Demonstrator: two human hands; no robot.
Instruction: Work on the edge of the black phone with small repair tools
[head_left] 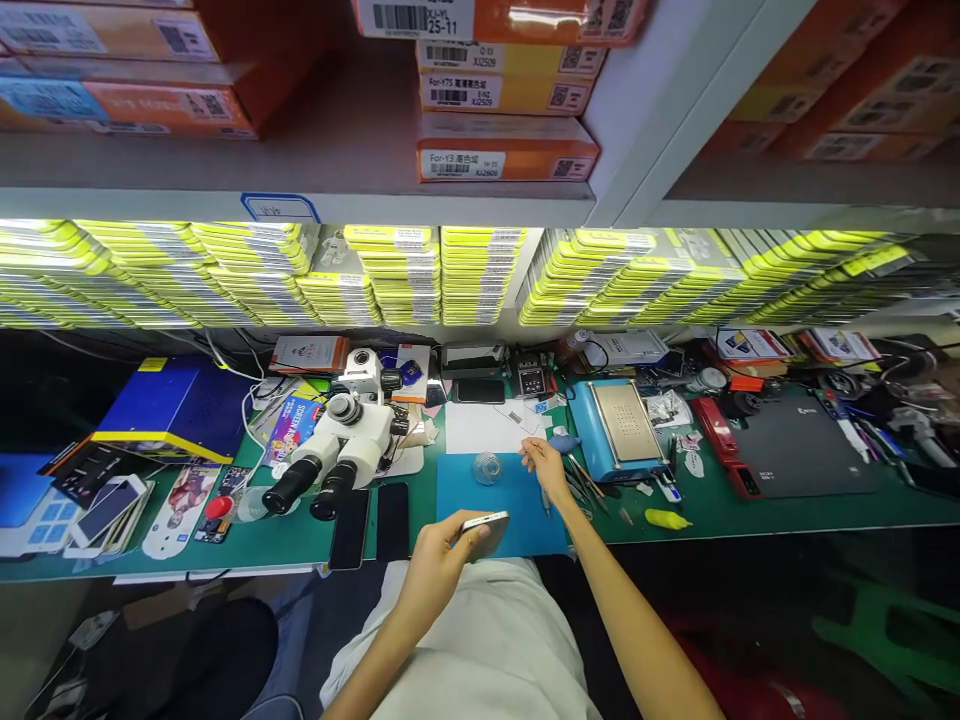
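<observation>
left hand [439, 555] gripping phone [486, 527], blue mat [465, 495]

A long green-matted workbench [787, 510] stands under a grey metal shelf [225, 160] of orange cardboard boxes [506, 148] and brightly lit stacked yellow packages [397, 275].

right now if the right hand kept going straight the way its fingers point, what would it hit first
Probably the white sheet lying just beyond the right hand, whose fingers aim up-left across the blue mat; depth is unclear, so it might pass above it.

Bare blue mat [517, 520] lies open ahead; microscope [337, 450] and two dark phones [371, 522] crowd its left, blue heating plate [619, 428] and loose tools [585, 480] hem its right
</observation>
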